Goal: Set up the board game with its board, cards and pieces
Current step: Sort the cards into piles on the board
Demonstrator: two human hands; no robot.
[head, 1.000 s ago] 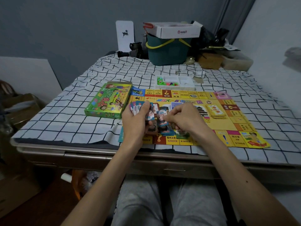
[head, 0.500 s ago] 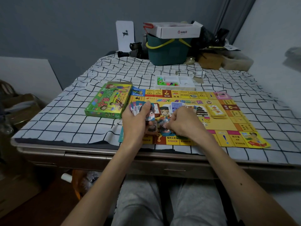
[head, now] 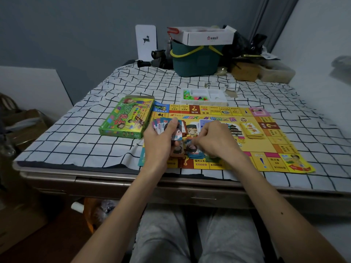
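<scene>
The yellow game board (head: 256, 149) lies flat on the checked cloth near the table's front edge. My left hand (head: 159, 143) grips a fanned stack of play-money notes (head: 161, 125) over the board's left part. My right hand (head: 214, 138) is curled with its fingertips down on small piles of notes (head: 193, 151) lying on the board; what it pinches is hidden. A yellow card deck (head: 252, 130) sits on the board's right side. The white tray of coloured pieces (head: 204, 96) stands just behind the board. The green game box (head: 127, 117) lies left of the board.
A teal basket (head: 195, 61) with a white carton on top stands at the table's back, beside dark clutter and boxes (head: 245, 71). A white panel with a deer (head: 146, 42) leans on the wall. The table's metal front edge (head: 95, 182) runs above my knees.
My right hand has moved slightly left and down onto the note piles on the board. My left hand keeps holding the fanned notes in the same place.
</scene>
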